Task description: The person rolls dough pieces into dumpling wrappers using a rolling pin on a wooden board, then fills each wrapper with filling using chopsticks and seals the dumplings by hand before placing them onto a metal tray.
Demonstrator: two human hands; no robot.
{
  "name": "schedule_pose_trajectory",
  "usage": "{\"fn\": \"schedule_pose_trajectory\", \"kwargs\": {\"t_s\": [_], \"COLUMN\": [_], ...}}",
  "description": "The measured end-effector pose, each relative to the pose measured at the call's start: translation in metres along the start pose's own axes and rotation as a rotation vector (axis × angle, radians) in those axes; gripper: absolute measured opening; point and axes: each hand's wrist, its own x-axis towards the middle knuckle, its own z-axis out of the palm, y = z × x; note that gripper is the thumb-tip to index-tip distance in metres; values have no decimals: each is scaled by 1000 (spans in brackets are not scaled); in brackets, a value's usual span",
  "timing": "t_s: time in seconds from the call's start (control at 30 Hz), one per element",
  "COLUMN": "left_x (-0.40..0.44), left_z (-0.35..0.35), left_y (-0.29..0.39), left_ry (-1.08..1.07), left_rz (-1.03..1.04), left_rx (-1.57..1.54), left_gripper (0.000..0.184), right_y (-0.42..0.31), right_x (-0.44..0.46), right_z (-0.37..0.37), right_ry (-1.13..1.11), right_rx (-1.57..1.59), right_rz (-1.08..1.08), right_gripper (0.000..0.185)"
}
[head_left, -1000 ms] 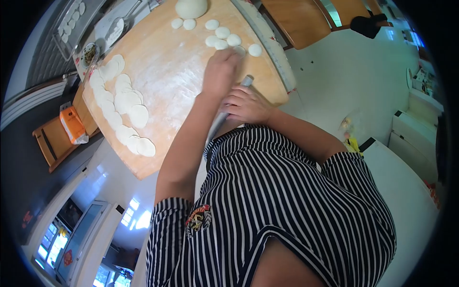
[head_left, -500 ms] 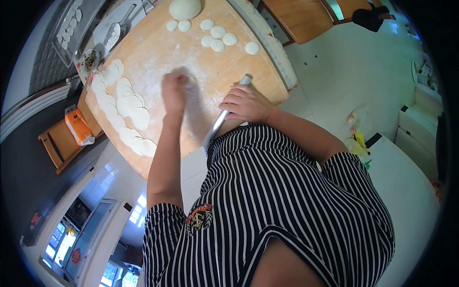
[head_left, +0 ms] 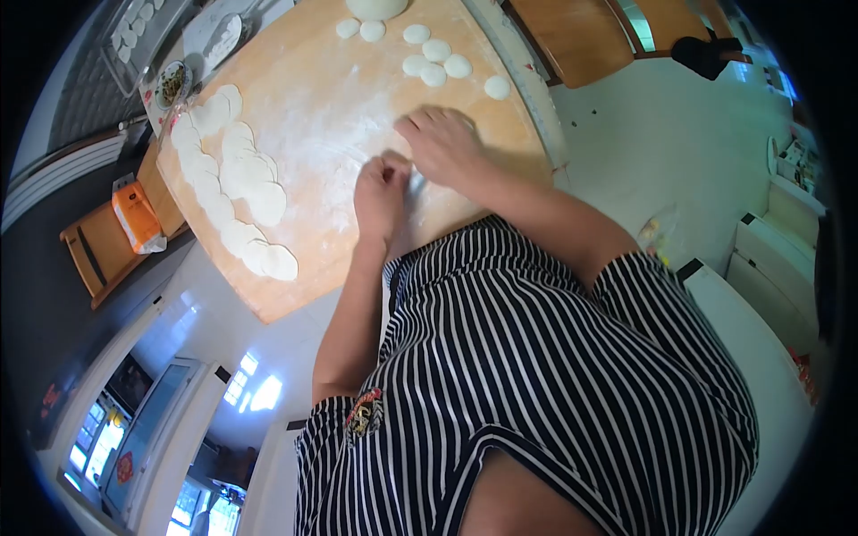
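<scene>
My right hand [head_left: 440, 147] lies palm down over the metal rolling pin [head_left: 417, 182], with its fingers curled; most of the pin is hidden under the hand and forearm. Close beside it, my left hand [head_left: 382, 195] is closed, thumb and fingers pinched together low over the floured wooden board [head_left: 313, 134]. What the left fingers hold, if anything, is hidden. Flat round dough wrappers [head_left: 266, 204] overlap in rows on the board's left side. Several small dough pieces [head_left: 436, 51] sit at its far right, near a large dough lump [head_left: 377, 7].
A bowl of filling [head_left: 172, 85] and a dish of white flour [head_left: 228, 38] stand past the board's far left edge. Beyond them is a tray [head_left: 121, 67] holding more dough rounds. A chair with an orange package [head_left: 138, 217] is at left; another wooden chair [head_left: 572, 40] is at far right.
My left hand has moved right, towards my right hand. The right hand has moved farther up the board, and the rolling pin, plainly visible before, is now mostly covered.
</scene>
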Motion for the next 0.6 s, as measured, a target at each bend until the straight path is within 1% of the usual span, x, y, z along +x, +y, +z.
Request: {"fn": "schedule_pose_trajectory", "kwargs": {"t_s": [0.03,0.07,0.1,0.13,0.17,0.2,0.23,0.27,0.3,0.33,0.37,0.4,0.43,0.47,0.5,0.53,0.57,0.6], "left_x": [6,16,21,23,26,28,26,20,15,10,4,0,-6,-5,-6,-7,1,6], "left_z": [-3,-6,-11,-12,-12,-12,-11,-11,-11,-9,-5,-6,-8,-8,-10,-13,-20,-24], "left_y": [-3,-2,2,0,-2,-3,-1,0,2,1,-3,1,4,7,8,8,6,6], "left_ry": [-7,2,-14,-5,-35,-67,-62,-26,11,13,-2,-15,-59,-56,-88,-119,-170,-170], "left_rz": [-59,-111,-17,-18,32,82,83,178,274,274,136,-3,-125,-121,-165,-213,-212,-216], "left_rx": [-77,-158,-55,-53,-64,-76,-81,41,164,158,92,28,-66,-64,-92,-118,-30,-26], "left_gripper": [16,15,14,14,14,14,14,14,14,14,15,16,17,17,17,18,22,22], "right_y": [0,-2,-7,-12,-12,-12,-8,-5,0,5,6,2,0,2,0,-3,-8,-14], "right_x": [12,28,44,55,55,48,35,18,-4,-29,-42,-44,-45,-48,-38,-18,0,15], "right_z": [7,12,14,13,8,5,2,-2,-9,-17,-20,-19,-19,-18,-18,-14,-7,2], "right_ry": [52,53,19,-15,-100,-98,-5,82,77,-54,-182,-181,-228,-269,-271,-196,-121,-121], "right_rx": [69,67,41,15,44,43,-4,-52,-58,-104,-149,-151,-171,-192,-191,-166,-136,-131], "right_rz": [-26,-37,-38,-35,-89,-95,-110,-123,-126,-107,-86,-89,-33,27,30,-24,-78,-78], "right_gripper": [26,26,26,25,33,33,40,46,46,51,57,57,58,59,59,59,58,58]}}
